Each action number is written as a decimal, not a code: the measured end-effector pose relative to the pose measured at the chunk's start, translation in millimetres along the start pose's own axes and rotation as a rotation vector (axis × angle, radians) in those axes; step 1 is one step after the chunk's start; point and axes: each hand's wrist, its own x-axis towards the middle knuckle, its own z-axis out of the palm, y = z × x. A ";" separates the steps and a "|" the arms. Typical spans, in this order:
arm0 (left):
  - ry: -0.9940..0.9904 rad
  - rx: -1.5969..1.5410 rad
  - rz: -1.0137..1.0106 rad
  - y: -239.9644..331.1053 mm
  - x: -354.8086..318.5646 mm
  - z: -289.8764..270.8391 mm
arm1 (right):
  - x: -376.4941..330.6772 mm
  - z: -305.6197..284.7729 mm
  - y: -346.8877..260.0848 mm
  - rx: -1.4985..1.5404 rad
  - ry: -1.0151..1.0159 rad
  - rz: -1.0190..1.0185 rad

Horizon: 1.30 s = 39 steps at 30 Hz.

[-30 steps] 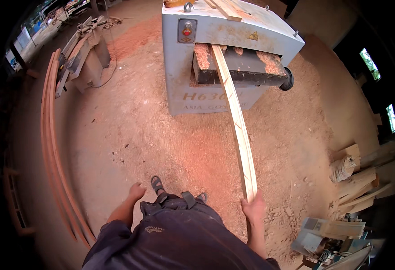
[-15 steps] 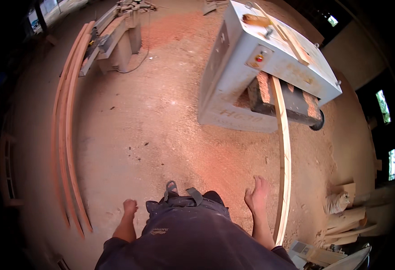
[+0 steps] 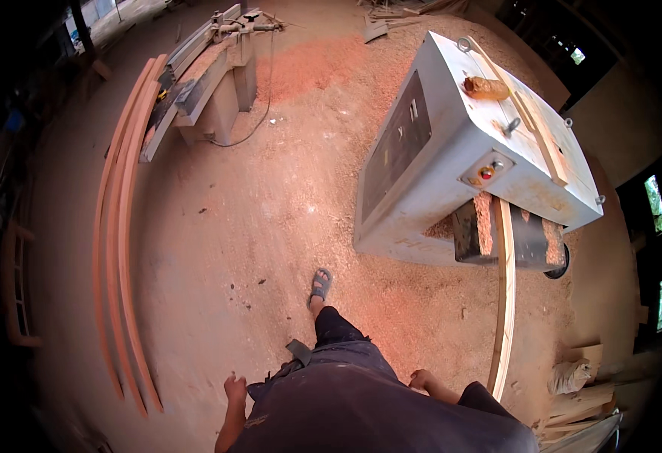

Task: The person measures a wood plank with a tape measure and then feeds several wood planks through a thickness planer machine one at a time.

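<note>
A long pale wooden strip [image 3: 504,302] sticks out of the mouth of a grey planing machine [image 3: 452,158] and slopes down toward the lower right. My right hand [image 3: 420,380] hangs at my side, apart from the strip and holding nothing. On the other side of my dark clothing, my left hand [image 3: 234,390] also holds nothing, its fingers loose. One sandalled foot [image 3: 320,285] steps forward onto the sawdust floor.
Several long reddish boards [image 3: 120,249] lie curved along the floor at left. Another woodworking machine [image 3: 210,75] with a cable stands at the upper left. Offcuts and a sack [image 3: 572,377] are piled at the lower right. Reddish sawdust covers the ground.
My right hand has let go of the strip's end and dropped to my side. The view has swung left as I step away from the machine, which now sits at the right.
</note>
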 end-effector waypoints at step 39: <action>-0.189 0.084 0.380 1069.0 480.4 394.8 | 251.0 -703.1 -425.6 0.663 0.412 -0.036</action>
